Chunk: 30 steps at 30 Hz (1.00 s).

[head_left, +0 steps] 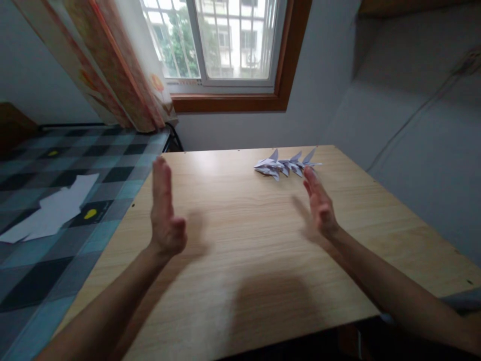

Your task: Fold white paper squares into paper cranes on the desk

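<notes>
- Head view: 2 hands are raised over the wooden table [240, 220], well apart, palms turned toward each other.
- Left hand [166, 210]: empty, fingers straight and held together, thumb toward the middle; it hangs near the table's left edge.
- Right hand [321, 208]: empty too, fingers extended forward; in view its fingertips overlap the near edge of the folded paper piece [288, 165], but contact looks unlikely.
- That folded paper piece lies at the table's far side, right of centre, with pointed flaps along its length.
- Loose white sheets [60, 208] lie on the checked bedding [48, 281] to the left.
- Step in hand, as I judge it: an empty-handed moment, no handling under way.
- Next move on the paper, I'd judge, calls for a forward reach and a light pinch; the thin flaps look easy to crush.
</notes>
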Available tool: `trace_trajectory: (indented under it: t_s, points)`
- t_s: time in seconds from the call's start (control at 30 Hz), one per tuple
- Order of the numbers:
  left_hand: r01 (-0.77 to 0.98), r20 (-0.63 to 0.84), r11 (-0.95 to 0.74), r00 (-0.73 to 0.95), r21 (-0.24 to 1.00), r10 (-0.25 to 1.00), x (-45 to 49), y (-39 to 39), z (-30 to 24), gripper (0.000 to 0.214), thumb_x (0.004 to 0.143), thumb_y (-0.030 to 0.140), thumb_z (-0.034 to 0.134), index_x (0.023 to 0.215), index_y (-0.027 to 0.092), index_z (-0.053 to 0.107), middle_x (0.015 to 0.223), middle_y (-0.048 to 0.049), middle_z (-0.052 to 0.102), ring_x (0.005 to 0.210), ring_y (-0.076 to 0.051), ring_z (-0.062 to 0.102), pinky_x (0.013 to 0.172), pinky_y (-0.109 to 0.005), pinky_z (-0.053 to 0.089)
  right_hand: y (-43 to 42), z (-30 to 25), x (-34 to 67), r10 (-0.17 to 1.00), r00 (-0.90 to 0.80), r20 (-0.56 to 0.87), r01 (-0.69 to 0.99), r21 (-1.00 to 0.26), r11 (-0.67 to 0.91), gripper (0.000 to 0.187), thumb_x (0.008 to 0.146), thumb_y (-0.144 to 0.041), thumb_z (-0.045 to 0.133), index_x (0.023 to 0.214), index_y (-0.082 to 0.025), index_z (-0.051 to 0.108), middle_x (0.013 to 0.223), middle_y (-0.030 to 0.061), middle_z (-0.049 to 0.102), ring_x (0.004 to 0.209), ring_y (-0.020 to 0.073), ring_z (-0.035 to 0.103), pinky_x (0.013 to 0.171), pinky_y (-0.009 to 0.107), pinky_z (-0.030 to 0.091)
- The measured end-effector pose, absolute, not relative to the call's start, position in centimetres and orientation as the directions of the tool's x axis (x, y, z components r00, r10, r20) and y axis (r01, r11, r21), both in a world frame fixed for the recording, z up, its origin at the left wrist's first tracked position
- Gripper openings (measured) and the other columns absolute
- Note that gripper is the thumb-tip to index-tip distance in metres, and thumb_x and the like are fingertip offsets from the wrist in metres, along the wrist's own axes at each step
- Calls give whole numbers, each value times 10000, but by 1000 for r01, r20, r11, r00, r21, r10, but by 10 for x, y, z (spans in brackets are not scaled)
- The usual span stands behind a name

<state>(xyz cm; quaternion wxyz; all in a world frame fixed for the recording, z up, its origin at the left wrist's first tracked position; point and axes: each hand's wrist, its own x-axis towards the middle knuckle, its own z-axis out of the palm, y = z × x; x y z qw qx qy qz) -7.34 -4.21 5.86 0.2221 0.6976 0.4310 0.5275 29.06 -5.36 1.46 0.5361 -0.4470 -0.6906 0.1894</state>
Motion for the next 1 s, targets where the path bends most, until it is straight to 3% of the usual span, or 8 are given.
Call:
trace_trajectory:
  t_s: [0.03,0.07,0.13,0.2,0.27,0.37,1.0]
  points:
    - [437,619,-664,264,607,740,-71,-49,55,1047,708,909,465,1548,306,299,1692,13,111,1546,-387,5,1256,-534,139,-59,14,288,814,-229,535,469,-672,573,1101,758,-938,205,1597,-226,206,1669,107,202,1547,324,142,1225,490,216]
    - [455,599,-750,454,480,659,-68,-53,50,1012,748,869,474,1560,298,281,1684,-37,152,1540,-403,67,1251,-568,99,-63,11,285,785,-395,478,509,-597,620,1120,741,-947,255,1596,-225,217,1668,108,206,1550,338,114,1239,508,167]
    - [473,371,-816,730,331,574,-62,-58,36,975,811,793,493,1583,260,230,1665,-118,190,1527,-400,152,1236,-584,112,-68,3,280,708,-624,331,548,-460,699,1134,738,-928,368,1596,-202,213,1662,138,210,1548,360,101,1244,543,104]
    - [508,116,-822,828,257,548,-55,-57,22,978,838,765,490,1595,227,183,1656,-151,179,1529,-380,159,1230,-561,133,-70,-6,275,654,-732,193,566,-363,740,1126,762,-874,462,1596,-168,194,1654,171,207,1544,364,118,1240,556,85]
    - [528,-16,-822,843,213,537,-50,-55,12,997,852,764,463,1601,190,141,1648,-176,174,1534,-362,150,1229,-546,129,-70,-11,270,634,-766,103,580,-313,752,1089,795,-815,514,1593,-149,191,1648,182,213,1541,355,143,1241,549,84]
    - [544,-92,-817,839,192,537,-47,-52,4,1022,857,770,441,1600,146,120,1638,-204,167,1534,-344,157,1232,-523,128,-71,-10,266,638,-768,48,599,-296,744,1023,835,-756,531,1585,-133,221,1639,179,241,1535,340,181,1245,528,97]
    - [560,-149,-811,828,169,541,-45,-52,10,1030,852,798,399,1601,148,119,1644,-188,161,1536,-336,162,1236,-497,106,-70,-4,263,634,-773,6,611,-262,747,1052,825,-782,516,1581,-112,223,1640,175,244,1524,344,212,1242,533,107]
